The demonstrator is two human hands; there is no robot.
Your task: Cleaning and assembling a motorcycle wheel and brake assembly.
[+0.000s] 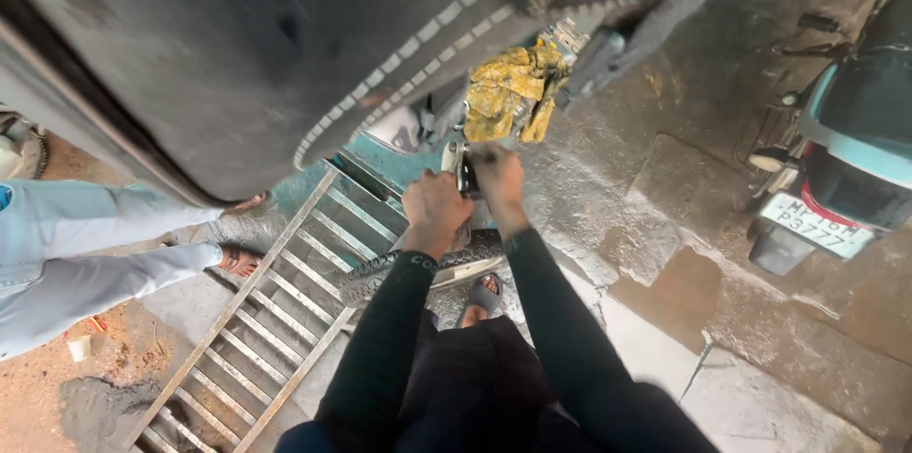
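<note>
Both my hands are raised in front of me, arms in black sleeves. My left hand is a closed fist gripping the end of a small dark metal tool. My right hand grips the same tool from the other side. Just beyond the tool hangs a crumpled yellow cloth, near a vehicle's underside. A huge dark curved body panel with a strip of pale blocks fills the upper left. Below my hands lies a black bicycle tyre.
A metal grate lies on the ground to the left. Another person's legs in pale jeans and sandals stand at the left. A parked scooter sits at the right. Wet stone paving runs beneath. My sandalled foot shows below.
</note>
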